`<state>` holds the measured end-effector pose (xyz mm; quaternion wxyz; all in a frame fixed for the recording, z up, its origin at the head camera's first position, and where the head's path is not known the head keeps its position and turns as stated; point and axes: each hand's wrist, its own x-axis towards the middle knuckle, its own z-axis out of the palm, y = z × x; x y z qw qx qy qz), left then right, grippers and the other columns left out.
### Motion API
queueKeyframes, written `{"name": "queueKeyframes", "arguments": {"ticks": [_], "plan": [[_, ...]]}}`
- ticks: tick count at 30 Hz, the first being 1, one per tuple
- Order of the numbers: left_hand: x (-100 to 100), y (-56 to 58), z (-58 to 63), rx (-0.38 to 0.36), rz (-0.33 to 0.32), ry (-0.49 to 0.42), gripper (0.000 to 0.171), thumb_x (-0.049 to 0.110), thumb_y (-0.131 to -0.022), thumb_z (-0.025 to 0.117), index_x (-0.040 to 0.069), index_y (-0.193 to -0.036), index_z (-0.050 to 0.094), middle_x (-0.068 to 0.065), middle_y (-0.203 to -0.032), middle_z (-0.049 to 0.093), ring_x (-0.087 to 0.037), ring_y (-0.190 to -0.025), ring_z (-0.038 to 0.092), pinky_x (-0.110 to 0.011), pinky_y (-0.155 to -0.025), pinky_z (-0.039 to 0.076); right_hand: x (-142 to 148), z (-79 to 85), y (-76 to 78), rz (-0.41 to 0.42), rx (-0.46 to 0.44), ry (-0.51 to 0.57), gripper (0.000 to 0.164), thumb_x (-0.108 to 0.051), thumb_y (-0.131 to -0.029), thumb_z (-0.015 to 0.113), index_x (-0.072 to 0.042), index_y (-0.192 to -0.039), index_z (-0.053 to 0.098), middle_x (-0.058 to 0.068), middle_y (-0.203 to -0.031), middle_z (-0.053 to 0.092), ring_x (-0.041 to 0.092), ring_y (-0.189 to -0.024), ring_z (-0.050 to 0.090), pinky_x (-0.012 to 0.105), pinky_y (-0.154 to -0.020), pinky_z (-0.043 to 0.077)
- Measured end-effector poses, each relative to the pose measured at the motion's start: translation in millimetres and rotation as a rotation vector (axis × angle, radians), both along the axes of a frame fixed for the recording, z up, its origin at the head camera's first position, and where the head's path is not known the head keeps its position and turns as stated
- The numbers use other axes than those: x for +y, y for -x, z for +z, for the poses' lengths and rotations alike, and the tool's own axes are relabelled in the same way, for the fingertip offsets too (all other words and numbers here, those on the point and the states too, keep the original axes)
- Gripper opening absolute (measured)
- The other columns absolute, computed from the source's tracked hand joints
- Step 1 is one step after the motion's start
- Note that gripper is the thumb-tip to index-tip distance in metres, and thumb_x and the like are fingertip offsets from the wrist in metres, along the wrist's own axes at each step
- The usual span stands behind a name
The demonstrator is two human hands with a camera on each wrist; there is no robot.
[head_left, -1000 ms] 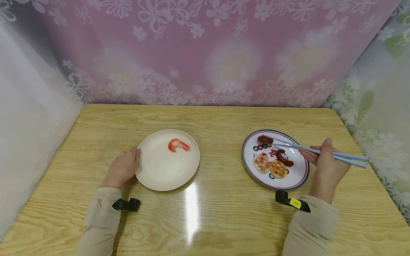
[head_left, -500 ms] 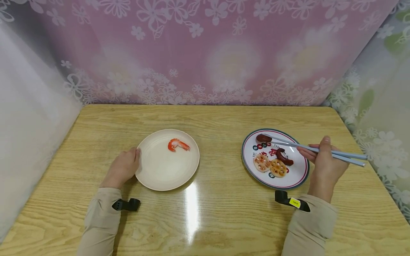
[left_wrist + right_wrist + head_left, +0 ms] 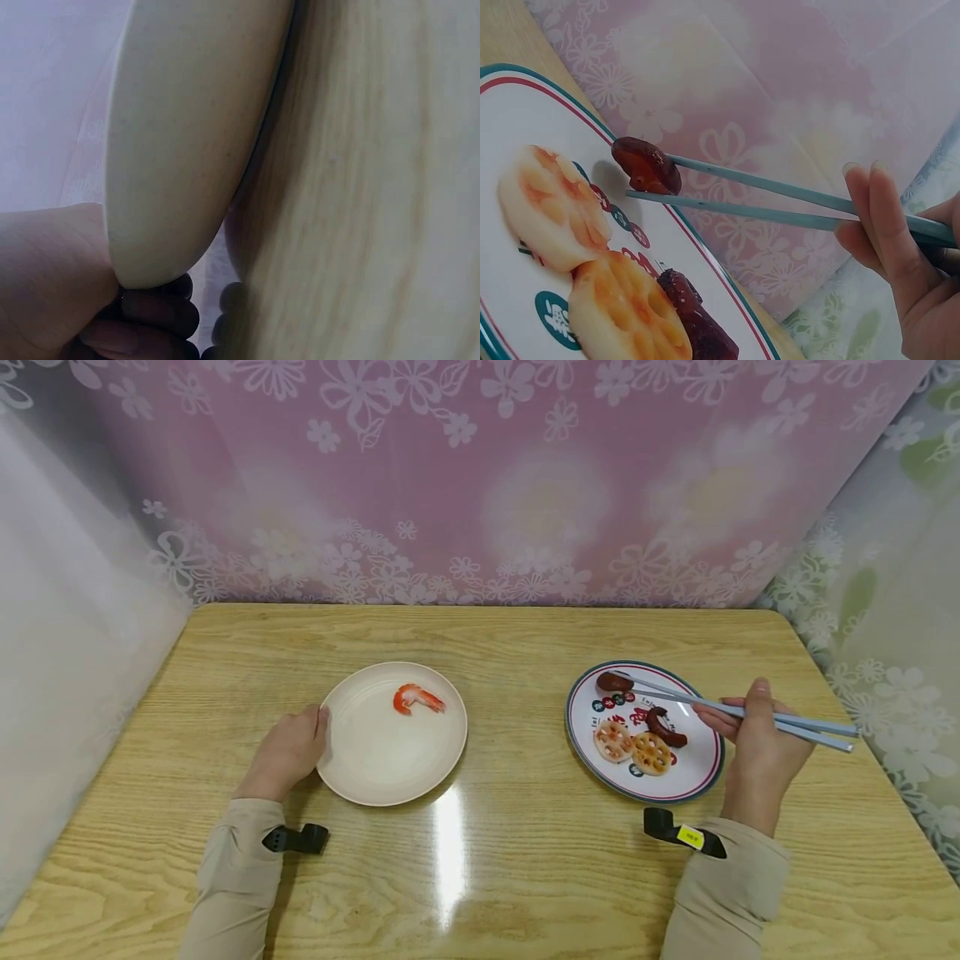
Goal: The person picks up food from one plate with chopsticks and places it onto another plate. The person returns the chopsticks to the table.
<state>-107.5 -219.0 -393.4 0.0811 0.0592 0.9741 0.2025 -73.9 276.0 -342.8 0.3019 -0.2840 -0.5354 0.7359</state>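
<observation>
My left hand (image 3: 287, 749) grips the left rim of a cream plate (image 3: 375, 760). In the left wrist view its fingers (image 3: 154, 319) curl under the plate's edge. A red and white shrimp (image 3: 417, 698) lies toward the plate's upper right. My right hand (image 3: 765, 747) holds a pair of light blue chopsticks (image 3: 720, 708) reaching leftward over the oval patterned plate (image 3: 693, 785). Between their tips is a glossy reddish-brown piece of food (image 3: 646, 166), its shadow showing on the plate below. A second, curved brown piece (image 3: 666, 729) and two lotus root slices (image 3: 613, 742) lie on that plate.
Both plates rest on a wood-grain table (image 3: 510, 860), with a stretch of tabletop between them. A pink flowered curtain (image 3: 480, 485) hangs behind the far edge, and pale curtains (image 3: 900, 693) hang at both sides. Each sleeve carries a black wrist camera (image 3: 296, 839).
The chopsticks and my right hand have shifted slightly left and away from me, and the brown piece at the tips moved with them. My left hand and the cream plate look the same.
</observation>
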Motion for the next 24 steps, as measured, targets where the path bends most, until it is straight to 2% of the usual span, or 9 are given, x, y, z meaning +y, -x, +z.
{"name": "queueKeyframes", "arguments": {"ticks": [11,19,24], "plan": [[-1,0.3,-1.0,0.014,-0.004,-0.003,0.042,0.019,-0.106,0.028,-0.014,-0.106,0.054,-0.034,-0.094,0.061,-0.051,-0.091,0.061,-0.057,-0.076,0.048,-2,-0.5,-0.1,0.034,0.019,0.009,0.035,-0.029,-0.091,0.068,0.005,-0.082,0.067,0.012,-0.069,0.068,0.022,-0.058,0.07,0.029,-0.051,0.053],[0,0.7,-0.3,-0.005,0.0,0.0,0.043,0.019,-0.107,0.027,-0.015,-0.109,0.053,-0.035,-0.095,0.061,-0.05,-0.09,0.062,-0.056,-0.074,0.048,-9,1.0,0.8,0.067,-0.025,0.044,0.037,-0.032,-0.09,0.068,0.004,-0.084,0.067,0.013,-0.073,0.07,0.023,-0.06,0.071,0.03,-0.054,0.054],[0,0.5,-0.2,-0.001,0.0,0.002,0.043,0.019,-0.106,0.028,-0.015,-0.11,0.053,-0.036,-0.095,0.061,-0.051,-0.091,0.061,-0.057,-0.074,0.048,-14,0.1,2.4,0.08,-0.015,0.044,0.038,-0.032,-0.09,0.069,0.005,-0.083,0.067,0.015,-0.072,0.07,0.023,-0.059,0.071,0.031,-0.054,0.054]]}}
